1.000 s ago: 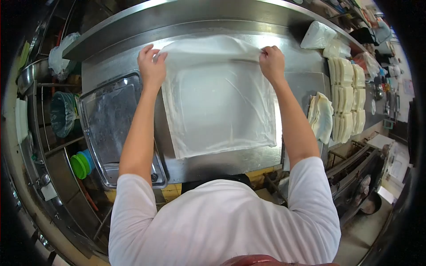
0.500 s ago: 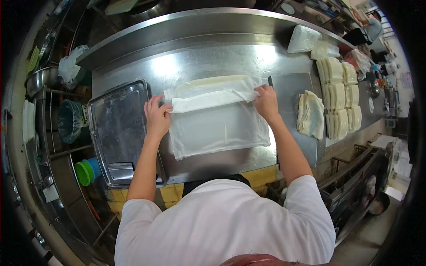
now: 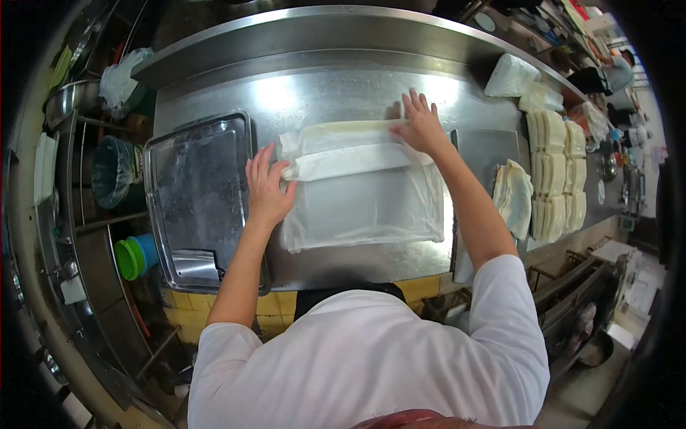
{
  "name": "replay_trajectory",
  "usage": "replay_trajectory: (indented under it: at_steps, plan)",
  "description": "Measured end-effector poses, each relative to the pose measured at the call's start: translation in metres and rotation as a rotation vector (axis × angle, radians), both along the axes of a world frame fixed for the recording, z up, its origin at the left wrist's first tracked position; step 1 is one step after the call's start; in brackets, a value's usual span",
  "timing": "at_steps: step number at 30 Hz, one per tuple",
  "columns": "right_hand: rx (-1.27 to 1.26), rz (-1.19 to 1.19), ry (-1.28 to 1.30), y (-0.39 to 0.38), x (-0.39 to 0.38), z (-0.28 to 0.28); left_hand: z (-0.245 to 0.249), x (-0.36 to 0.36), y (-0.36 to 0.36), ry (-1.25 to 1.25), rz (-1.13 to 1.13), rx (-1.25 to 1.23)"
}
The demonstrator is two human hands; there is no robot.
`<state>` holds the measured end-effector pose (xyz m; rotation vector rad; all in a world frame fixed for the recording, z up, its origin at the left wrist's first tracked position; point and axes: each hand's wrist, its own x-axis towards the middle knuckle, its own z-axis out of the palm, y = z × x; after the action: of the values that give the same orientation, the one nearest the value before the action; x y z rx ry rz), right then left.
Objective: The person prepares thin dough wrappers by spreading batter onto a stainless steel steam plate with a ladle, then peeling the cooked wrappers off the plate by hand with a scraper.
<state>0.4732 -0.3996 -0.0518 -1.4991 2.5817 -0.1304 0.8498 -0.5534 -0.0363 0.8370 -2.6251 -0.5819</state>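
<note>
A translucent plastic sheet [image 3: 364, 214] is spread on the steel counter in front of me. Across it runs a white folded band [image 3: 350, 164], and behind the band a pale flat slab [image 3: 350, 131] shows at the far edge, partly covered. My left hand [image 3: 267, 191] is at the band's left end, fingers spread, its fingertips against or just beside the plastic. At the far right corner of the slab is my right hand [image 3: 421, 129], open with the fingers stretched out and the thumb over the plastic. Neither hand is gripping anything.
A dark metal tray [image 3: 200, 193] with a flat metal scraper [image 3: 195, 264] lies left. To the right are a steel board [image 3: 486, 143], folded pale sheets [image 3: 512, 193], stacked pale bundles [image 3: 547, 171] and plastic bags [image 3: 511, 75]. A person [image 3: 616, 74] is at far right.
My right hand has let go of the band's right end and moved away from me, with fingers opened. My left hand has loosened and spread beside the left end. The view has shifted slightly.
</note>
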Motion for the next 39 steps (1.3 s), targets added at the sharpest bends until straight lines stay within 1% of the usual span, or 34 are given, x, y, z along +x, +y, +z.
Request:
replay_trajectory:
  at_steps: [1, 2, 3, 4, 5, 6, 8, 9, 10, 11, 12, 13, 14, 15, 16, 17, 19, 20, 22, 23, 25, 26, 27, 28, 29, 31, 32, 34, 35, 36, 37, 38, 39]
  plan:
    - [0.098, 0.059, 0.025, -0.008, 0.009, 0.012, 0.002, -0.001, 0.003, 0.076, 0.013, 0.019]
    - [0.195, 0.118, 0.05, -0.015, 0.015, 0.018, 0.003, -0.001, 0.005, 0.073, 0.027, 0.023]
    - [0.197, 0.13, 0.046, -0.024, 0.01, 0.011, 0.004, -0.002, 0.006, 0.055, -0.016, 0.036]
    - [0.172, 0.024, 0.113, -0.037, -0.003, 0.003, 0.004, -0.003, 0.007, 0.038, -0.06, 0.047]
    - [0.146, -0.083, 0.181, -0.049, -0.013, -0.006, 0.005, -0.004, 0.007, 0.036, -0.051, 0.046]
    - [0.146, -0.075, 0.178, -0.059, -0.013, -0.006, 0.005, -0.005, 0.008, 0.02, -0.059, 0.047]
    - [0.037, -0.075, 0.05, -0.074, -0.009, -0.006, 0.005, -0.004, 0.004, 0.001, -0.07, 0.052]
    - [0.107, 0.022, 0.01, -0.08, 0.005, 0.001, 0.005, -0.005, 0.001, -0.049, -0.096, 0.019]
    - [0.11, 0.029, 0.011, -0.084, 0.024, 0.008, 0.004, -0.005, -0.001, -0.099, -0.121, -0.014]
    - [0.197, 0.15, -0.016, -0.086, 0.043, 0.016, 0.002, -0.005, -0.003, -0.099, -0.113, -0.012]
    - [0.283, 0.271, -0.044, -0.091, 0.054, 0.019, 0.001, -0.006, -0.005, -0.161, -0.079, -0.026]
    - [0.297, 0.239, -0.043, -0.1, 0.055, 0.015, 0.001, -0.004, -0.006, -0.226, -0.047, -0.04]
    - [0.295, 0.242, -0.044, -0.112, 0.046, 0.005, 0.001, -0.003, -0.008, -0.228, -0.044, -0.042]
    - [0.137, 0.112, 0.041, -0.124, 0.035, -0.011, 0.006, -0.005, -0.009, -0.206, -0.025, -0.026]
    - [-0.019, -0.018, 0.122, -0.131, 0.035, -0.011, 0.008, -0.004, -0.009, -0.187, -0.006, -0.007]
    - [-0.017, -0.019, 0.117, -0.133, 0.036, -0.012, 0.007, -0.002, -0.01, -0.192, -0.007, -0.005]
    - [0.112, 0.111, -0.07, -0.142, 0.06, 0.021, 0.005, -0.001, -0.013, -0.048, 0.061, -0.014]
    - [0.115, 0.114, -0.07, -0.143, 0.074, 0.022, 0.004, -0.002, -0.015, -0.049, 0.064, -0.011]
    - [0.272, 0.331, -0.022, -0.146, 0.096, 0.021, 0.001, -0.006, -0.022, 0.041, 0.133, -0.006]
    - [0.27, 0.333, -0.023, -0.153, 0.097, 0.017, 0.0, -0.01, -0.026, 0.039, 0.135, -0.007]
    - [0.021, 0.116, 0.096, -0.174, 0.09, 0.008, -0.003, -0.025, -0.036, 0.096, 0.159, -0.009]
    - [0.021, 0.116, 0.093, -0.177, 0.087, 0.005, -0.003, -0.033, -0.041, 0.093, 0.159, -0.009]
    - [-0.058, 0.027, -0.027, -0.179, 0.085, 0.005, -0.001, -0.044, -0.045, 0.047, 0.145, -0.015]
    - [-0.138, -0.062, -0.143, -0.178, 0.082, 0.006, 0.001, -0.056, -0.049, 0.006, 0.132, -0.021]
    - [-0.136, -0.064, -0.138, -0.174, 0.079, 0.007, 0.003, -0.07, -0.052, 0.01, 0.131, -0.018]
    - [-0.4, -0.009, -0.244, -0.151, 0.073, 0.01, 0.002, -0.095, -0.058, -0.185, 0.136, -0.039]
    - [-0.394, -0.01, -0.239, -0.136, 0.07, 0.012, -0.003, -0.104, -0.067, -0.18, 0.134, -0.032]
    - [-0.487, -0.113, -0.333, -0.099, 0.065, 0.02, -0.022, -0.121, -0.087, -0.294, 0.22, -0.139]
    - [-0.479, -0.141, -0.29, -0.08, 0.056, 0.02, -0.041, -0.126, -0.1, -0.286, 0.3, -0.23]
    - [-0.47, -0.17, -0.248, -0.059, 0.048, 0.019, -0.042, -0.125, -0.107, -0.284, 0.291, -0.228]
    - [-0.467, -0.182, -0.245, -0.039, 0.041, 0.022, -0.039, -0.124, -0.112, -0.231, 0.308, -0.181]
    - [-0.414, -0.229, -0.241, -0.02, 0.034, 0.025, -0.036, -0.128, -0.115, -0.176, 0.32, -0.135]
    - [-0.359, -0.278, -0.238, -0.003, 0.033, 0.029, -0.022, -0.126, -0.107, -0.165, 0.258, -0.053]
